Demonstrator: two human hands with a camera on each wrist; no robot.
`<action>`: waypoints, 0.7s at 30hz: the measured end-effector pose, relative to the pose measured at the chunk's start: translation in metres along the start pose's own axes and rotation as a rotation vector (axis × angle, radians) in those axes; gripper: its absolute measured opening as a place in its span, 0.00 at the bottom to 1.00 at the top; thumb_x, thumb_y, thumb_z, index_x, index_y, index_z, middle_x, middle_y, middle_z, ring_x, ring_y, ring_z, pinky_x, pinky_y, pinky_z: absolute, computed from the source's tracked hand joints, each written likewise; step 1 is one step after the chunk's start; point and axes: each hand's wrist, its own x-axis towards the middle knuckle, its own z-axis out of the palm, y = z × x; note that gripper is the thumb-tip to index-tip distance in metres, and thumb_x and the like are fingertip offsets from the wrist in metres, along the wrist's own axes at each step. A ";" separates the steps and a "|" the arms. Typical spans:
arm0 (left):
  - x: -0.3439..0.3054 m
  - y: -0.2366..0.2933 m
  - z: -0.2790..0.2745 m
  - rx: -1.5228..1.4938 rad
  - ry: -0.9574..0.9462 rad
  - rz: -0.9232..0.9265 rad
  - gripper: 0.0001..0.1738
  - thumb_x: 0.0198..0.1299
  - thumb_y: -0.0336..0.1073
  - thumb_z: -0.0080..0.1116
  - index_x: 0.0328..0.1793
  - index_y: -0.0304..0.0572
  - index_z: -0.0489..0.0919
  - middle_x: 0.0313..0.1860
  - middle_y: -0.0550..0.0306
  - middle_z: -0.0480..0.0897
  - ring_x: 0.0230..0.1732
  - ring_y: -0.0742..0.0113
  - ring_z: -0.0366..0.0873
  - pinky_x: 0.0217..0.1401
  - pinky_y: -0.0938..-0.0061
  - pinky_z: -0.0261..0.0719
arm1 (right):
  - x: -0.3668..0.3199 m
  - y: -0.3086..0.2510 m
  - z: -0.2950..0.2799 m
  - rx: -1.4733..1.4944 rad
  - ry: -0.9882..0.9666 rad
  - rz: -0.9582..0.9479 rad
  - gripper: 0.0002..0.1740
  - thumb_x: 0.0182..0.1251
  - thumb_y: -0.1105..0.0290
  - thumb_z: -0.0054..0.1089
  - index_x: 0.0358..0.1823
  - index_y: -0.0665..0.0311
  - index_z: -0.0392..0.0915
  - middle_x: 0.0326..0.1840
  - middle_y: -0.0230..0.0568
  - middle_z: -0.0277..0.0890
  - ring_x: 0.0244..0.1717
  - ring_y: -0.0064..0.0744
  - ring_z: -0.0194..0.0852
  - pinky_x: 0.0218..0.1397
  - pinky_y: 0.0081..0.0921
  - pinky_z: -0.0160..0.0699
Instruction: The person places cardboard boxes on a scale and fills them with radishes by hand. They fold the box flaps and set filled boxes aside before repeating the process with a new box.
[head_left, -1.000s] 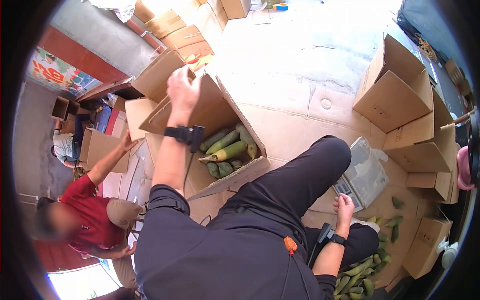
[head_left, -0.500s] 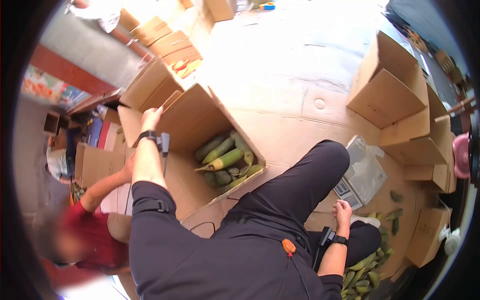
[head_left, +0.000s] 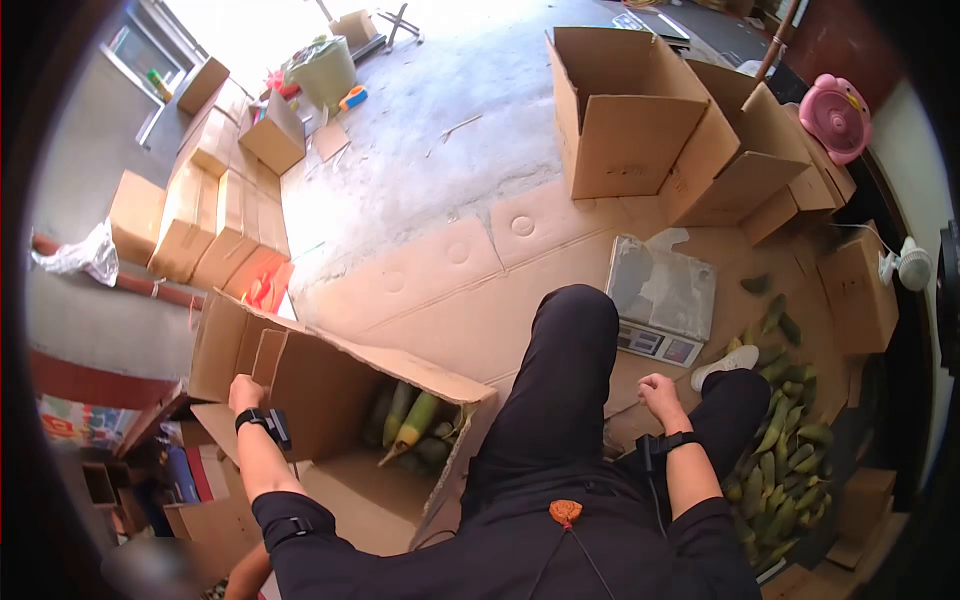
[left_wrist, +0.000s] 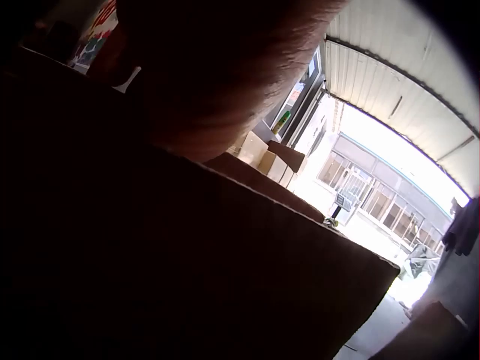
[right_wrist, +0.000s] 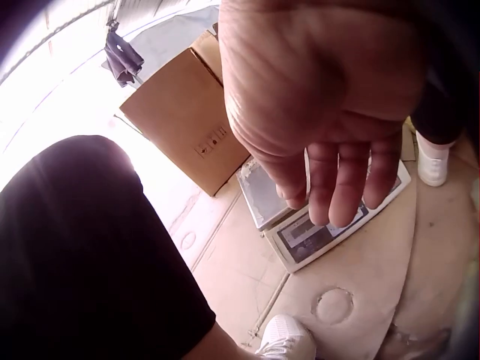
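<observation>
At the left in the head view, my left hand (head_left: 246, 393) grips the top edge of an open cardboard box (head_left: 318, 408). Green gourd-like vegetables (head_left: 416, 420) lie inside the box, one of them with a yellowish end. The left wrist view has the dark cardboard (left_wrist: 292, 262) close up, with part of my hand (left_wrist: 225, 82) over its edge. My right hand (head_left: 660, 396) holds nothing and hangs near the scale (head_left: 660, 295); the right wrist view shows its fingers loosely bent, palm visible (right_wrist: 322, 105).
A pile of green vegetables (head_left: 785, 470) lies on cardboard at the right, beside a white shoe (head_left: 725, 367). Open boxes (head_left: 640, 140) stand beyond the scale, near a pink fan-like object (head_left: 836, 118). Stacked boxes (head_left: 235, 225) line the left wall. Another person's arm (head_left: 248, 573) shows at lower left.
The head view has turned toward the right. My left hand has come down from above the box to its edge. My right hand still hangs near the scale.
</observation>
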 end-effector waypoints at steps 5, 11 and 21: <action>0.027 0.036 0.005 -0.155 0.059 0.206 0.16 0.44 0.41 0.64 0.37 0.39 0.82 0.39 0.41 0.81 0.43 0.45 0.79 0.45 0.60 0.77 | 0.003 0.007 0.002 -0.038 0.041 0.034 0.10 0.53 0.71 0.54 0.36 0.66 0.79 0.29 0.40 0.79 0.29 0.30 0.78 0.35 0.26 0.76; 0.044 0.058 -0.004 -0.091 0.163 0.337 0.12 0.53 0.32 0.49 0.38 0.40 0.82 0.38 0.40 0.80 0.43 0.43 0.77 0.43 0.57 0.76 | -0.003 0.000 0.001 0.018 0.062 0.057 0.11 0.51 0.68 0.55 0.35 0.62 0.80 0.29 0.40 0.81 0.32 0.33 0.80 0.40 0.29 0.76; 0.056 0.105 -0.067 -0.248 0.292 0.676 0.12 0.47 0.31 0.57 0.38 0.37 0.81 0.34 0.42 0.81 0.39 0.46 0.79 0.41 0.62 0.76 | -0.004 -0.057 -0.016 0.398 0.023 0.136 0.12 0.61 0.69 0.52 0.43 0.66 0.77 0.31 0.37 0.79 0.24 0.22 0.75 0.24 0.19 0.71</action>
